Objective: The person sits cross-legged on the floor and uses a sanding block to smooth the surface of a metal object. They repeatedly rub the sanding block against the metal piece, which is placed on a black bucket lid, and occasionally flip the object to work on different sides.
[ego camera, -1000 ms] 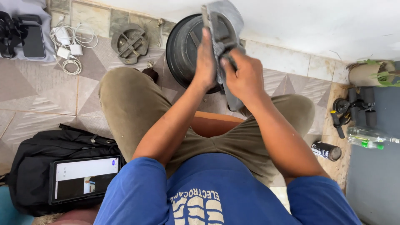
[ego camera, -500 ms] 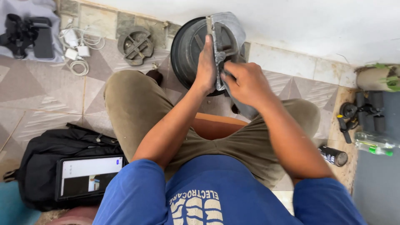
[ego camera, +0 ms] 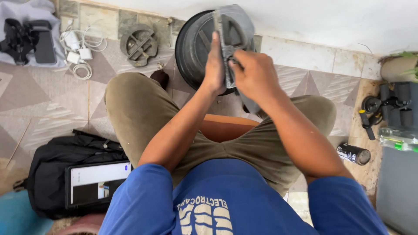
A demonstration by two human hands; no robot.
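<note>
Both hands stayed on the grey metal plate (ego camera: 233,39), as a second before. The left hand (ego camera: 214,65) pressed flat; the right hand (ego camera: 254,74) gripped its edge, working on.

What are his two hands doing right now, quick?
Left hand: flat against the grey metal plate, steadying it.
Right hand: closed, pressing on the same plate; whether it holds something cannot be told.
</note>
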